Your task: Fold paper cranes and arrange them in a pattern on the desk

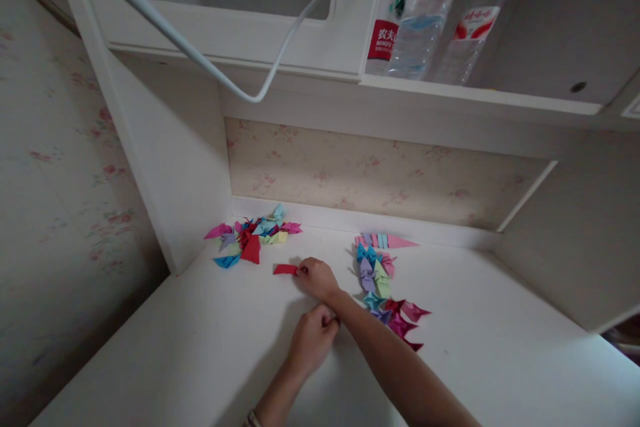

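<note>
My right hand (319, 278) reaches across to the left, fingertips pinched on the right end of a small red origami piece (284, 269) at the desktop. Closer to me, my left hand (311, 340) is curled closed beside the right wrist; what it holds, if anything, is hidden. Behind and left of the red piece lies a loose heap of folded paper cranes (227, 261) in pink, blue, red, yellow and mint. To the right, more paper cranes (367, 275) sit in close groups, partly hidden behind my right forearm.
The white desk (480, 333) runs back to a low ledge and flowered wallpaper. Overhead is a white cabinet (240, 37) with an open shelf holding several plastic bottles (423, 33). A white cable (200, 65) hangs in front of it. Side panels stand left and right.
</note>
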`<state>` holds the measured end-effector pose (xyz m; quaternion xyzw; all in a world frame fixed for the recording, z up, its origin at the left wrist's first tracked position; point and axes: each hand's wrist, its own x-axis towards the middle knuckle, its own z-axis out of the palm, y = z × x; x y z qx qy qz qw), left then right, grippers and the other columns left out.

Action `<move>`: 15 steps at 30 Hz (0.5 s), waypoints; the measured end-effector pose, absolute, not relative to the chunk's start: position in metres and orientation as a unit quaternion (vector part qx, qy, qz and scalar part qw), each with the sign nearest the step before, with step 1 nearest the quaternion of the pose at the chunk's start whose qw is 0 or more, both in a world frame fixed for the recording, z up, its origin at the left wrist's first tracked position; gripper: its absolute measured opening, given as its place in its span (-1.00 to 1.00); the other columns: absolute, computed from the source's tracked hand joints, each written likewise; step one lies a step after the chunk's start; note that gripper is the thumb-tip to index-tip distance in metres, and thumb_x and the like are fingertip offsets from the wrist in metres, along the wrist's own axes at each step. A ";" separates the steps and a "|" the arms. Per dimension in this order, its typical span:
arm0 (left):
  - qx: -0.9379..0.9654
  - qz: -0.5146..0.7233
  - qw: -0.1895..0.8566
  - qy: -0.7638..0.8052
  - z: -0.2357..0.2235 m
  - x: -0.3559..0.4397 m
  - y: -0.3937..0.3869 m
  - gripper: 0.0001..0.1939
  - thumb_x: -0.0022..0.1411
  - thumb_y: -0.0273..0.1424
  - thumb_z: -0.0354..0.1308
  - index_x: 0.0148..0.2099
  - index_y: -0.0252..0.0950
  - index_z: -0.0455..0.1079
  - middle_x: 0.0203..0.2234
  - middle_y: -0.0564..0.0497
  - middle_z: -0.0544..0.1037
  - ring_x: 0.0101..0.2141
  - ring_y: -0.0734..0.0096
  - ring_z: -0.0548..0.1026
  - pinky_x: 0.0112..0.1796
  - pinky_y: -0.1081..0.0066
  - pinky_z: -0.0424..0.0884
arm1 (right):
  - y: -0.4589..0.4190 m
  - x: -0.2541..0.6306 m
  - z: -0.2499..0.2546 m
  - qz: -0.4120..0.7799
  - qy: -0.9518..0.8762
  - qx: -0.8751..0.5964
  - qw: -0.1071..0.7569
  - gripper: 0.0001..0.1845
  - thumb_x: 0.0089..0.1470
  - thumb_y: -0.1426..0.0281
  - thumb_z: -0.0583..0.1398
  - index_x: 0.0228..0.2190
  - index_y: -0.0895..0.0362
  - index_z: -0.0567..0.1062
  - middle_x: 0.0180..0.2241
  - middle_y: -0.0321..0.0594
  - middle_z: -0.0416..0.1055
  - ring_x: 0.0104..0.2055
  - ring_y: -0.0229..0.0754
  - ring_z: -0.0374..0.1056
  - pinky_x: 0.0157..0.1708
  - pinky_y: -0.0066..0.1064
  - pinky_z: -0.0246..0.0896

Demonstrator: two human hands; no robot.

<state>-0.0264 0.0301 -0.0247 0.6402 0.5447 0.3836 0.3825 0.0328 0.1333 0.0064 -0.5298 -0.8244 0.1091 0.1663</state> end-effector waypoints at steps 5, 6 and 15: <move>0.640 0.398 0.377 0.538 -0.027 -0.026 0.031 -0.75 0.10 -0.35 0.02 -0.56 -0.26 0.08 -0.68 0.17 0.20 -0.58 0.52 0.21 -0.52 0.49 0.04 | 0.112 0.061 0.008 0.119 -0.823 -0.531 0.166 -0.68 0.14 0.43 0.01 -0.13 0.15 0.48 -0.16 -0.15 0.49 -0.17 -0.19 0.40 -0.18 -0.46 0.18; 0.640 0.397 0.376 0.539 -0.028 -0.026 0.031 -0.75 0.10 -0.35 0.03 -0.56 -0.26 0.08 -0.68 0.17 0.20 -0.58 0.51 0.21 -0.52 0.49 0.04 | 0.111 0.065 0.009 0.122 -0.829 -0.522 0.161 -0.67 0.14 0.42 0.02 -0.12 0.15 0.48 -0.15 -0.14 0.49 -0.14 -0.17 0.39 -0.15 -0.44 0.18; 0.652 0.386 0.368 0.540 -0.028 -0.027 0.022 -0.75 0.11 -0.36 0.02 -0.56 -0.25 0.07 -0.67 0.16 0.18 -0.56 0.49 0.19 -0.50 0.45 0.04 | 0.128 0.044 0.013 0.136 -0.881 -0.437 0.121 -0.60 -0.08 0.36 0.23 -0.12 0.04 0.54 0.02 -0.22 0.41 0.16 -0.10 0.15 0.16 -0.34 -0.11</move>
